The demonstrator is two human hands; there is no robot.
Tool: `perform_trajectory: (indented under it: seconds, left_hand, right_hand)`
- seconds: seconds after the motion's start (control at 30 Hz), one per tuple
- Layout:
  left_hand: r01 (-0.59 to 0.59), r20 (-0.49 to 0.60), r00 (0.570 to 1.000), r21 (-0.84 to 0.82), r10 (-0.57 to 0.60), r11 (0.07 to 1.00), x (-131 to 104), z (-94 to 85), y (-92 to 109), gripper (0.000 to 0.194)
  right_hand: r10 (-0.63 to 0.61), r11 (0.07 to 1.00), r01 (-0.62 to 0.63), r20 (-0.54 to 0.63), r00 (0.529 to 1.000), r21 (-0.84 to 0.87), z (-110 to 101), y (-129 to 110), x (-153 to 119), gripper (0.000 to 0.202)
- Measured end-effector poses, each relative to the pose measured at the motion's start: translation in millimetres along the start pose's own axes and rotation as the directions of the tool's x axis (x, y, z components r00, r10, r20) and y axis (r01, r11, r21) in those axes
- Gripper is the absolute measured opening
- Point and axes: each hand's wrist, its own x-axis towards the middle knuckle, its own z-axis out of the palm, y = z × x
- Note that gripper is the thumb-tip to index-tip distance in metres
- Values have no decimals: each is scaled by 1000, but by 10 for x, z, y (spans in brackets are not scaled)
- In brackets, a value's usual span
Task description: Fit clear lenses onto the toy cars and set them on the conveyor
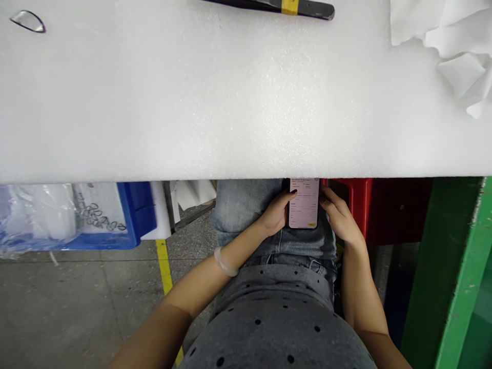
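A smartphone (303, 210) with a lit, mostly white page of text rests low over my lap, its top end cut off from view by the table edge. My left hand (277, 212) is closed around its left side, the thumb over the screen. At the phone's right edge is my right hand (340, 215), fingers bent against the side; their tips are partly hidden. On the white foam sheet (246, 102) above lies a black tool like tweezers (307, 8) with a yellow band. A small clear piece with a dark rim (28, 21) sits at the far left.
Crumpled white sheets (457, 46) lie at the foam's right. Below left, a blue bin (134, 215) holds plastic bags and several dark-rimmed pieces. A red stool-like object (367, 205) and a green metal frame (457, 287) stand on the right. Yellow tape (164, 266) marks the floor.
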Motion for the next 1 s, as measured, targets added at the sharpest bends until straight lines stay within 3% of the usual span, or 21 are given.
perform_trajectory:
  seconds: [0.33,1.0]
  left_hand:
    - [-10,54,998,-25,11,1000,20,-10,-14,50]
    - [-3,57,998,-22,4,1000,7,6,4,53]
  right_hand:
    - [-12,1000,12,-10,1000,1,5,11,6,44]
    - [-10,1000,10,-14,1000,-6,7,30,3,44]
